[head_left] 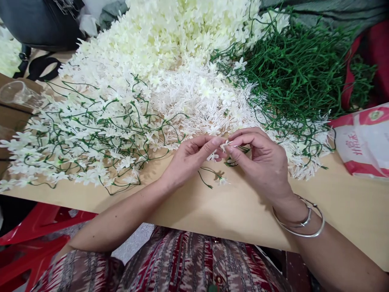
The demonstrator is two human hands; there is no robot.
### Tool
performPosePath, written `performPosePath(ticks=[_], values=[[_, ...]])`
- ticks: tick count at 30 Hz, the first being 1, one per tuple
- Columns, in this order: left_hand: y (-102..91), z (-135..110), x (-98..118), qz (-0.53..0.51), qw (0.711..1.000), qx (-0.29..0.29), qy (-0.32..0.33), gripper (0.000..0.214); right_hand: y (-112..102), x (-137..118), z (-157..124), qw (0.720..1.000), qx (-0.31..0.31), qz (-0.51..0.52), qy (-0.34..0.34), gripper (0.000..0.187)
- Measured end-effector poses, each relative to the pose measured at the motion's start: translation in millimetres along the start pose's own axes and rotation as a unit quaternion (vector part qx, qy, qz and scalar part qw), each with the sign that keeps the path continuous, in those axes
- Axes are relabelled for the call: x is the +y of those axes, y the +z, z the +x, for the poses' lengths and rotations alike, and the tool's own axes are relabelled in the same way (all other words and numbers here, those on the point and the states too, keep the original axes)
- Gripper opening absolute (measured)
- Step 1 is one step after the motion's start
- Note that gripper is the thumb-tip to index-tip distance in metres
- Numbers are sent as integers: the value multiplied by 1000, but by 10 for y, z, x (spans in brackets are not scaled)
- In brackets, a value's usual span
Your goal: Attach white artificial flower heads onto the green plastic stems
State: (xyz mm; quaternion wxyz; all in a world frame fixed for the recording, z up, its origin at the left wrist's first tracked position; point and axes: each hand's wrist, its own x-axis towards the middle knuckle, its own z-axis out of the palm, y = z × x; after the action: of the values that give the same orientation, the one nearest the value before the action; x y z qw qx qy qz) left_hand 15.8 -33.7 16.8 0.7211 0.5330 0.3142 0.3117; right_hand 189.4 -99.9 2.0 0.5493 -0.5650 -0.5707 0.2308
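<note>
My left hand and my right hand meet above the front of a tan board. Both pinch a thin green sprig that carries small white artificial blossoms. The left fingertips are closed on the sprig and a white blossom, and the right thumb and forefinger are closed on the same blossom from the other side. The sprig's loose end trails down onto the board with one blossom at its tip. Silver bangles circle my right wrist.
A heap of cream blossoms fills the back. Finished flowered sprigs lie left, white plastic flower pieces in the middle, bare green stems right. A clear cup, a red-and-white bag and a red stool stand about.
</note>
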Motion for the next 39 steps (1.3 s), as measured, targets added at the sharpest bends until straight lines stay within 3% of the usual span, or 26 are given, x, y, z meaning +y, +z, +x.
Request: performPosePath(ticks=[9,15,20,23,25,27,29,31,33,36,39], values=[[-77,21,-133,-21,1000,1,-13,26,0,17,0,1000,28,-6,1,9],[-60,39,-162,-13,1000,21,9,27,41,6,-35,1000,-6,6,19,9],[-60,25,-135,-9,1000,4,-1,26,36,31,-50,1000,7,-2,16,7],[-67,33,-145,-32,999,-10,-12,29,-3,40,-40,999,-7,30,24,25],[-67,40,-159,-54,998,-13,-12,39,-27,30,-27,999,-29,32,18,25],[-62,40,-156,-44,999,-12,8,47,-44,13,-9,999,-30,24,2,11],[-62,30,-120,21,997,17,69,44,-63,0,13,1000,1,31,-1,8],[-77,14,-54,124,977,66,159,37,-94,-3,39,998,54,37,16,7],[-115,-2,21,247,936,77,238,27,-135,1,69,994,105,18,34,9],[-200,-24,108,423,858,-55,288,16,-191,13,111,989,143,-32,26,14],[-281,-56,186,539,772,-199,270,17,-220,24,137,987,154,-47,7,15]])
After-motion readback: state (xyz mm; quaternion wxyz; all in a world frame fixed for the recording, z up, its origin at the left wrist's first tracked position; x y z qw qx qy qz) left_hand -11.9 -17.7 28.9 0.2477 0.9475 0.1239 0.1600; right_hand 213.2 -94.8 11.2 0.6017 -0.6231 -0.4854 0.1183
